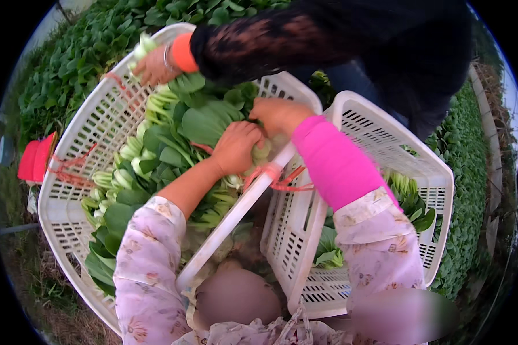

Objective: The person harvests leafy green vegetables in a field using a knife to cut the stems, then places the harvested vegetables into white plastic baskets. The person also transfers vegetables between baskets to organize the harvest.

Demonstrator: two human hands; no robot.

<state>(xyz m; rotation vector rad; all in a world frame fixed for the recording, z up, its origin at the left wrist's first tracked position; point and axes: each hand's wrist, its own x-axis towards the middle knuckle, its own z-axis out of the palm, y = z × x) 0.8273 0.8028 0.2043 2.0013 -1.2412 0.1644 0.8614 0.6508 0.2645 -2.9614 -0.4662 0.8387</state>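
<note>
Bok choy [172, 138] with white-green stems and dark leaves lies in rows in a large white slatted plastic basket [69, 149]. Over its right part, my left hand [236, 146] is closed on a bunch of bok choy, with a pale stem end showing under the fingers. My right hand [277, 117], below a pink sleeve, is curled shut right beside it at the leaves; what its fingers hold is hidden. Across the basket, a co-worker's hand [155, 66] with a bracelet and orange cuff holds a bok choy at the far rim.
A second white basket [385, 135] with a few bok choy [408, 195] stands on the right, against the first. Red string [273, 175] is tied on the near rim. Leafy crop beds [86, 63] lie beyond. A red object [37, 158] is at the left.
</note>
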